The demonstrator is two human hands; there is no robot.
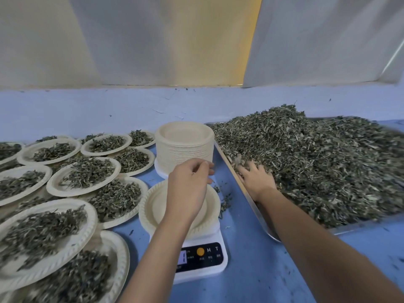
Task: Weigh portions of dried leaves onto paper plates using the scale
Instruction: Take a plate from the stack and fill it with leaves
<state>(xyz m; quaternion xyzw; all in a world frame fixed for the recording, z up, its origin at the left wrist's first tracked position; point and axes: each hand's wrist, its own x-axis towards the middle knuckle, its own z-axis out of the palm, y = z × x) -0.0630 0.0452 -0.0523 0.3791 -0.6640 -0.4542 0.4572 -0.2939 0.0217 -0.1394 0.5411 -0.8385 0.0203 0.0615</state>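
Plate stack (185, 145) behind scale (202, 256), tray rim (229, 165) right

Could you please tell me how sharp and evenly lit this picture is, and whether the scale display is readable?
Head view: soft, even light, no hard shadows; the heap of dried green leaves blurs toward the right edge, as do the filled white paper plates at lower left; the display of the white digital scale is blurred, partly behind the left forearm, and unreadable.

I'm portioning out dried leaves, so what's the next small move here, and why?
Probably close the right hand on a handful from the leaf pile and carry it to the plate on the scale. That plate is empty, and the right hand lies in the leaves with fingers spread.
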